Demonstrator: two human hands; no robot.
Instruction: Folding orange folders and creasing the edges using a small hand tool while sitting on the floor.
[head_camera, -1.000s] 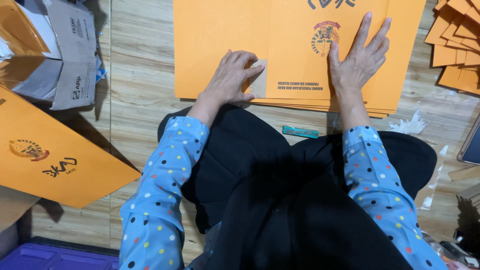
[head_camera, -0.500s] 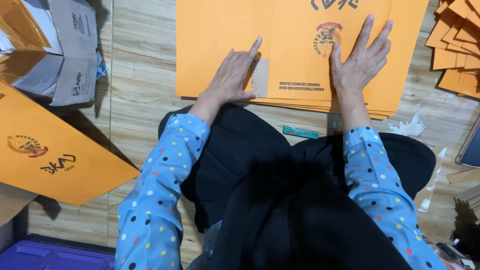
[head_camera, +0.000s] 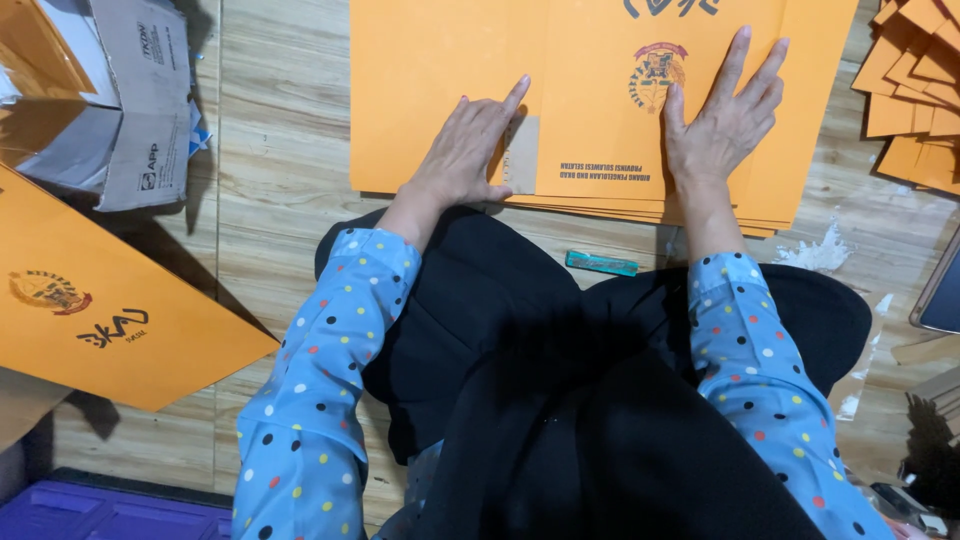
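On the wooden floor (head_camera: 280, 150) lies a stack of large orange printed envelopes (head_camera: 430, 80), in front of the person's knees, under both hands. Its long axis runs left to right, and the print on the top envelope faces away from the person. The left hand (head_camera: 470, 150) and the right hand (head_camera: 725, 115) both press flat on it with fingers open, gripping nothing. A small teal stick (head_camera: 601, 263) lies just beside the stack's near edge.
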